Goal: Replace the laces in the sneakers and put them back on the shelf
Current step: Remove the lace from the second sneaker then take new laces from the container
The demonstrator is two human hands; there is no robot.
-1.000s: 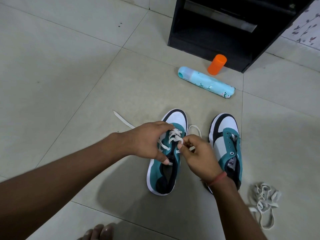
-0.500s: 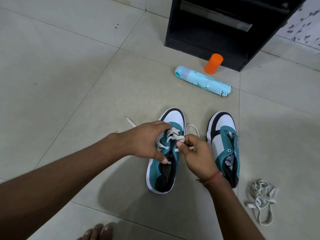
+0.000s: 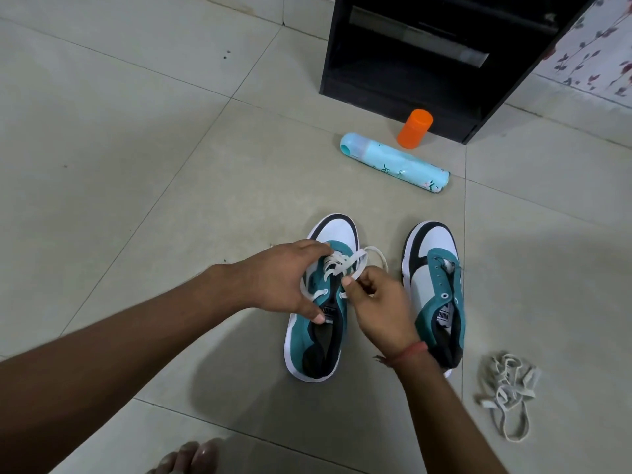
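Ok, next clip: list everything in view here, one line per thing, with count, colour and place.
sneakers: 2, teal, white and black, side by side on the floor
new lace: 1, white, partly threaded in the left-side sneaker
loose laces: 1 tangle, greyish white, floor right of the sneakers
spray can: 1, light blue, lying near the shelf
cap: 1, orange, upright beside the can
shelf: 1, black, top of view
left hand: holds the left-side sneaker
right hand: pinches the lace
toes: bottom edge

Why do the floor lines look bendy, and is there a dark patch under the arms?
In the head view, the wide-angle lens curves the tile lines of the floor; a soft shadow lies beneath the arms beside the left sneaker; the orange cap and spray can look sharp.
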